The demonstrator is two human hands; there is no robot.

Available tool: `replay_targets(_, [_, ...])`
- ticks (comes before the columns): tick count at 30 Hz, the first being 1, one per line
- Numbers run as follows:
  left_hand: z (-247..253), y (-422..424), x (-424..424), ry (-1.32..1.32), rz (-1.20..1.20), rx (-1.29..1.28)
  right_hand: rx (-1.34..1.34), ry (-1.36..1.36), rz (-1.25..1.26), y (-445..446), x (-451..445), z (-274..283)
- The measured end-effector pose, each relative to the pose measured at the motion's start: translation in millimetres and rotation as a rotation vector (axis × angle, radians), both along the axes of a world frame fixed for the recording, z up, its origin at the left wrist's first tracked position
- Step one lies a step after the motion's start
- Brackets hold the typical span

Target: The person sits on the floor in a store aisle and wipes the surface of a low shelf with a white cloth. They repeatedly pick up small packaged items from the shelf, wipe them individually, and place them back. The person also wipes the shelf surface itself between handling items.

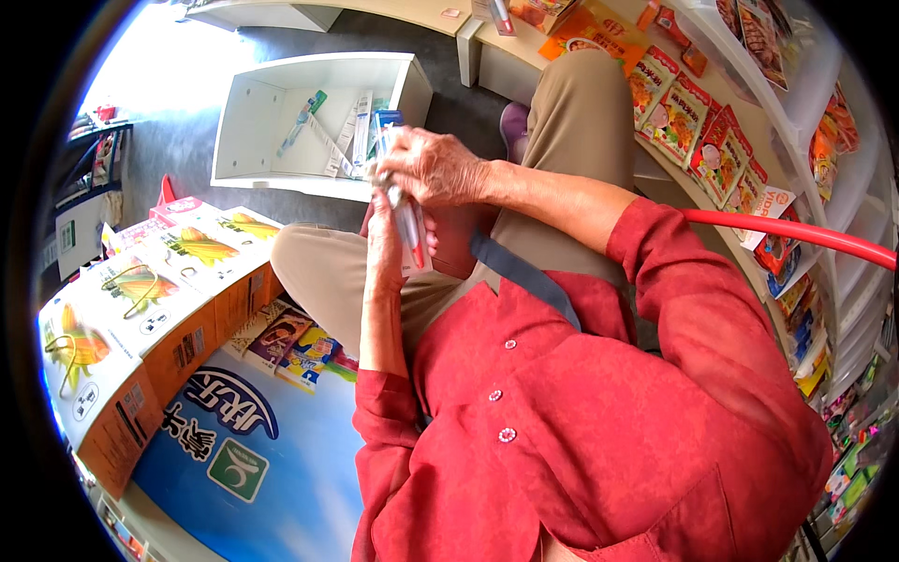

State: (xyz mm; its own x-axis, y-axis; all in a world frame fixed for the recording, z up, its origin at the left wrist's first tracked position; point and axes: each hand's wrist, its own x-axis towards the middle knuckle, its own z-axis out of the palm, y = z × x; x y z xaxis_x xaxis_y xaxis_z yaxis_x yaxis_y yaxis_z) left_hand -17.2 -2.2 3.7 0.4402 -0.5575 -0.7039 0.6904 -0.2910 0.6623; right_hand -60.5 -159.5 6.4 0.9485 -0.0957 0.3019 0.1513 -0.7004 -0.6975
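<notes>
Over my lap, my left hand [385, 235] holds a clear-fronted toothbrush package [414, 242] upright, with a red and white handle showing at its lower end. My right hand [437, 167] grips a crumpled pale cloth [379, 177] against the package's middle. The fingers and cloth cover much of the package. Just beyond both hands, a white drawer [246, 140] rests off its cabinet. Inside it lie a green-and-blue packaged toothbrush [302, 123] and several slim white packages [344, 137].
Corn-printed cartons [154, 281] stand at the left beside a blue freezer lid [302, 464] with ice-cream pictures. Food packets [678, 116] line the shelf at the right, near clear plastic bins [808, 112]. A red tube [786, 228] crosses there. Cabinets [393, 14] stand ahead.
</notes>
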Motion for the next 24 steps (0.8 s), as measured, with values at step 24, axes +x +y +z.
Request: replay_targets(24, [-43.6, 4.6, -21.6, -0.29, 0.256, 0.174, -0.299, 0.162, 0.336, 27.7, -24.8, 3.2])
